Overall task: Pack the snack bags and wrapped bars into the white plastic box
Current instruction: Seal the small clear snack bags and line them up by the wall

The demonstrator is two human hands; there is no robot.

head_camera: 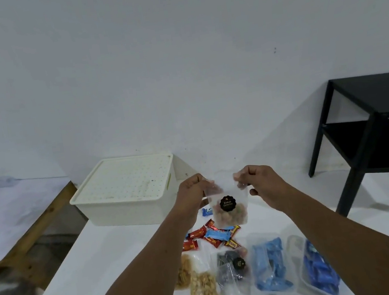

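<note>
White plastic box (pixel 125 199): lid on, at desk (pixel 99 260) far edge against wall. Bare desk surface open in front of box and toward its left edge. Both grips clamped on clear snack bag (pixel 229 207): left hand (pixel 193 192) and right hand (pixel 259 180) pinch top corners, bag hangs upright just right of box, above desk. Bag: black round label, mixed biscuits inside. Wrapped bars (pixel 211 237) and other snack bags (pixel 271 266) lie nearer than box, right of it.

I read this as a bare home room: blank white wall (pixel 174 50), black shelf unit (pixel 373 127) on the right, wood-framed mattress (pixel 10 213) left, snacks on a white surface (pixel 104 260).
</note>
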